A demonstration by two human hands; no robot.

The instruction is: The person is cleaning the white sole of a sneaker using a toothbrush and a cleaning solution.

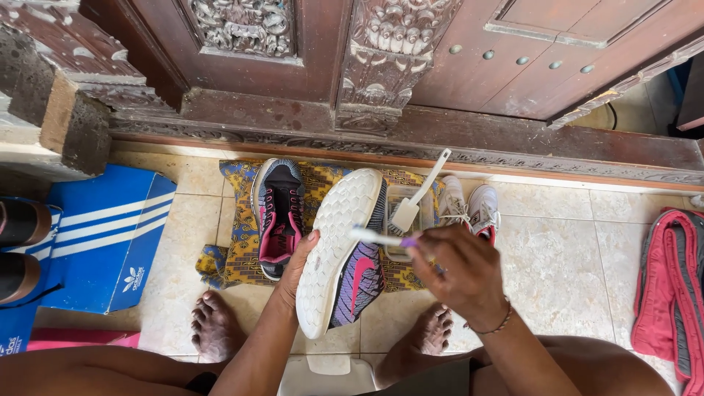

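- A running shoe (345, 249) with a white sole and a grey, purple and pink upper is held sole-up by the left hand (297, 268), whose grip is closed round its left edge near the middle of the scene.
- A small brush (378, 237) with a white handle and a purple end is pinched in the closed grip of the right hand (455, 271) and held across the sole, just right of centre.
- The matching shoe (279, 213) lies upright on a patterned yellow and blue cloth (235, 257) spread on the tiled floor (565, 264), just left of the held shoe.
- A clear plastic tub (400, 224) is seen on the cloth behind the held shoe, with a white-handled scrubbing brush (419, 196) standing in it; any liquid cannot be made out.
- A pair of white shoes (469, 205) with red trim is placed to the right of the tub.
- A blue shoebox lid (110, 235) with white diagonal stripes and a small white emblem lies far left.
- Red and grey fabric (671, 293) is bunched at the right edge.
- A carved wooden door (389, 59) stands at the far side.
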